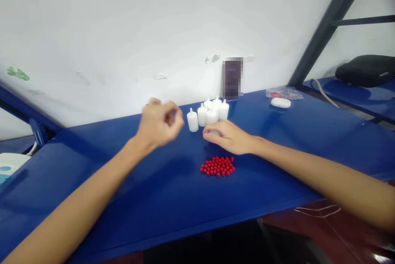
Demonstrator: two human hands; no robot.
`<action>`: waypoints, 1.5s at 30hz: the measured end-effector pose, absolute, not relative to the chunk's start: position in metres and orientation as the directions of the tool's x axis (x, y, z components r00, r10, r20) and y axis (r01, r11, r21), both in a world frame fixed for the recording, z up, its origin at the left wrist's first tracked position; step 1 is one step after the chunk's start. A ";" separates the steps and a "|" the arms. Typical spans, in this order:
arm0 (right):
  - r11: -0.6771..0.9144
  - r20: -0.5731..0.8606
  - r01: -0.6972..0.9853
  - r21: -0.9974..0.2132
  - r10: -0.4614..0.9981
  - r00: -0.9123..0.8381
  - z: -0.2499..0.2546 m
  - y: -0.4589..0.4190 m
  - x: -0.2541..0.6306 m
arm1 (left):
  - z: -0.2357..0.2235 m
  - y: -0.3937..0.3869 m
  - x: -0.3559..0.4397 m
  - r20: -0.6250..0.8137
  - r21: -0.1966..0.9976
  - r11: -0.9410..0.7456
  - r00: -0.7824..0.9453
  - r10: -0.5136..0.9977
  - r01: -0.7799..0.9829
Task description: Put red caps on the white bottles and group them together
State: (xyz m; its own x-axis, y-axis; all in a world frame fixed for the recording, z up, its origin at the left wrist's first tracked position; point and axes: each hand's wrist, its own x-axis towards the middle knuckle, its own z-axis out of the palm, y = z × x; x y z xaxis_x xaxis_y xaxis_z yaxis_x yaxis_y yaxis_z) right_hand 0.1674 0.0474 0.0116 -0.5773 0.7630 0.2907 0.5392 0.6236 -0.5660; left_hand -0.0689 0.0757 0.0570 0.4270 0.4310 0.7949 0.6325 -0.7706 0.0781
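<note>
My left hand is raised above the blue table, fingers curled into a loose pinch; what it holds is too small to make out. My right hand rests on the table with its fingers closed round a small white bottle. Just behind it stands a cluster of several small white bottles with pointed nozzles. A pile of several small red caps lies on the table in front of my right hand.
A blurred dark object leans against the white wall. At the back right lie a white case and a clear bag. A black pouch sits on the neighbouring blue table, beyond a dark metal post.
</note>
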 end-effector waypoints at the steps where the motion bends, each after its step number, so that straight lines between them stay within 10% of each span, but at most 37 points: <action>1: 0.615 0.293 0.529 -0.585 0.768 -0.569 0.012 0.048 0.168 | 0.048 0.065 -0.059 0.755 0.074 -0.822 0.507 0.416 0.564; 9: 0.534 0.306 0.326 -0.780 0.780 -0.545 0.011 0.050 0.171 | 0.009 0.028 -0.030 0.403 0.347 -0.879 0.795 0.454 0.327; 20: 0.577 0.352 0.343 -0.741 0.769 -0.534 0.010 0.054 0.172 | 0.011 0.015 -0.025 0.208 0.238 -0.925 0.915 0.346 0.296; 45: 0.615 0.285 0.593 -0.519 0.779 -0.558 0.009 0.052 0.173 | 0.001 0.065 -0.049 0.313 0.496 -0.829 0.838 0.447 0.257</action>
